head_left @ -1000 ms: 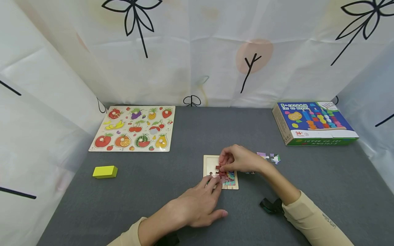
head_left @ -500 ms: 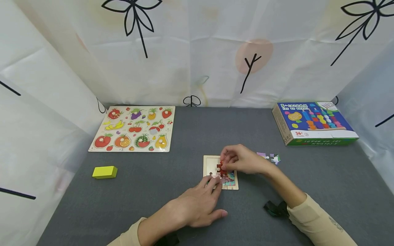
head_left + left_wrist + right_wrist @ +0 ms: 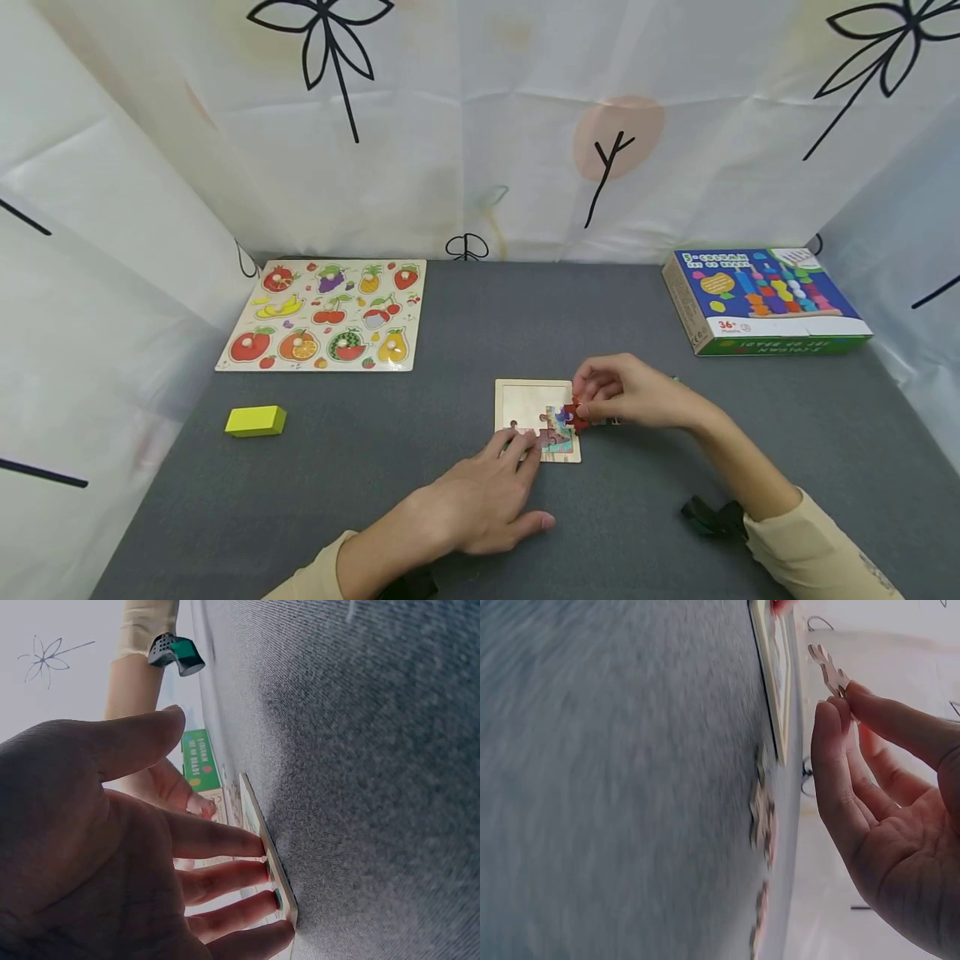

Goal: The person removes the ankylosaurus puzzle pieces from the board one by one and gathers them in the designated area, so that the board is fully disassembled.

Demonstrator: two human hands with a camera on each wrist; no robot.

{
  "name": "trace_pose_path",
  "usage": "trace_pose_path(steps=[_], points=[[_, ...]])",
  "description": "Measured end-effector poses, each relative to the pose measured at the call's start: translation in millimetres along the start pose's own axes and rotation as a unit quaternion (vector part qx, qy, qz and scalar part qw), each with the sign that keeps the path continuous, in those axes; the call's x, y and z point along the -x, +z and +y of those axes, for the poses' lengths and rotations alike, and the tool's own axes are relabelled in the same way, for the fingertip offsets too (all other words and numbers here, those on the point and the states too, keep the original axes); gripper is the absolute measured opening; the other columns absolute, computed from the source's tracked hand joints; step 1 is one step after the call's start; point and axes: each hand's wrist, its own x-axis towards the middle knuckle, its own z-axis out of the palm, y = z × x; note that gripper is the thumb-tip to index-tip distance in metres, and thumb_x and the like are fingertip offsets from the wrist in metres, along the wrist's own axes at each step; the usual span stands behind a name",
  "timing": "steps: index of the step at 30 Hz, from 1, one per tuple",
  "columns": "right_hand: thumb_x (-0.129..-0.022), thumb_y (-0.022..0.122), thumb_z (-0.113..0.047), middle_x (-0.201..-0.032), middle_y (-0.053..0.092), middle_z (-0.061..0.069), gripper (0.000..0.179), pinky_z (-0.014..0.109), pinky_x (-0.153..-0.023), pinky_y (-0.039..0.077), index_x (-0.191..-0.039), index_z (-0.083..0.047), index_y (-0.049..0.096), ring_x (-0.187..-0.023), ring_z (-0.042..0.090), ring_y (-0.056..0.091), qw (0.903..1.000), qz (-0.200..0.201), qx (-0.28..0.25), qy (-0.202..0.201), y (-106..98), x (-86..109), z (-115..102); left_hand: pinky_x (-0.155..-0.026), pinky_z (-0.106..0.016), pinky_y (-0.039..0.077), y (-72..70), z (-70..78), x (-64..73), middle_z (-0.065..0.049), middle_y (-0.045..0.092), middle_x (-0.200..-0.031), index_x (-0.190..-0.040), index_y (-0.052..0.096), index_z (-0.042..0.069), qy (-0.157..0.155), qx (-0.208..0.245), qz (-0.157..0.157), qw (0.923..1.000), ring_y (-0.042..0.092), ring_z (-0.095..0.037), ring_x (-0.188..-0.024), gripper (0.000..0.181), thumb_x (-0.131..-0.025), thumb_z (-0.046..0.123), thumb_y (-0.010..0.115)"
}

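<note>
A small wooden puzzle tray [image 3: 525, 389] lies on the grey table, with several joined puzzle pieces [image 3: 557, 435] along its lower part. My left hand [image 3: 480, 496] rests its straight fingertips on the tray's near-left side, as the left wrist view also shows. Between thumb and fingertips my right hand [image 3: 637, 392] pinches a red puzzle piece [image 3: 576, 417], held above the tray's right edge. In the right wrist view this puzzle piece [image 3: 829, 671] is clear of the table. Loose puzzle pieces [image 3: 763, 814] lie to the right of the tray, mostly hidden by the right hand in the head view.
A fruit peg board [image 3: 322, 315] lies at the back left, with a yellow block [image 3: 256, 421] in front of it. A boxed bead toy [image 3: 765, 300] stands at the back right. White printed cloth [image 3: 420, 125] surrounds the table.
My right hand has moved right with the red puzzle piece, from over the middle of the tray to its right edge, uncovering joined pieces. The left hand has stayed still.
</note>
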Motion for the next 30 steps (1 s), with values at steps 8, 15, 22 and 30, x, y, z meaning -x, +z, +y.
trace_pose_path(steps=[8,15,22,30], points=[[-0.101,0.077,-0.010,-0.099,0.075,0.011,0.018,0.025,-0.074,0.061,-0.115,-0.001,0.070,-0.080,0.009,0.071,0.9996,0.013,0.000,0.025,-20.9,25.9,9.9,-0.117,-0.041,0.054,-0.6,-0.9,-1.7,0.000,0.028,-0.179,-0.169,0.037,0.015,-0.003,0.008,-0.009,0.9999,0.026,-0.023,-0.166,0.082,-0.108,0.069,0.048],[-0.103,0.072,-0.003,-0.099,0.075,0.013,0.017,0.029,-0.076,0.065,-0.117,0.005,0.068,-0.082,0.011,0.074,0.9993,0.027,-0.002,0.025,-33.6,45.9,21.7,-0.116,-0.041,0.055,-0.6,-1.5,-1.3,0.001,0.027,-0.179,-0.170,0.037,0.016,-0.003,0.009,-0.009,0.9999,0.026,-0.022,-0.166,0.082,-0.108,0.069,0.048],[-0.102,0.070,-0.001,-0.099,0.074,0.014,0.019,0.028,-0.075,0.065,-0.118,0.009,0.068,-0.081,0.007,0.073,0.9982,0.035,-0.004,0.048,-38.3,53.2,31.2,-0.116,-0.040,0.055,0.4,-1.8,-0.7,0.000,0.028,-0.178,-0.170,0.037,0.015,-0.002,0.010,-0.007,0.9999,0.027,-0.022,-0.165,0.083,-0.108,0.068,0.048],[-0.100,0.073,-0.001,-0.097,0.075,0.013,0.017,0.026,-0.072,0.064,-0.115,0.008,0.072,-0.079,0.004,0.072,0.9965,0.045,0.035,0.061,-38.5,53.0,33.6,-0.115,-0.040,0.056,0.0,-1.5,-0.9,0.001,0.028,-0.178,-0.169,0.037,0.015,-0.002,0.010,-0.007,0.9999,0.026,-0.022,-0.165,0.082,-0.108,0.068,0.048]])
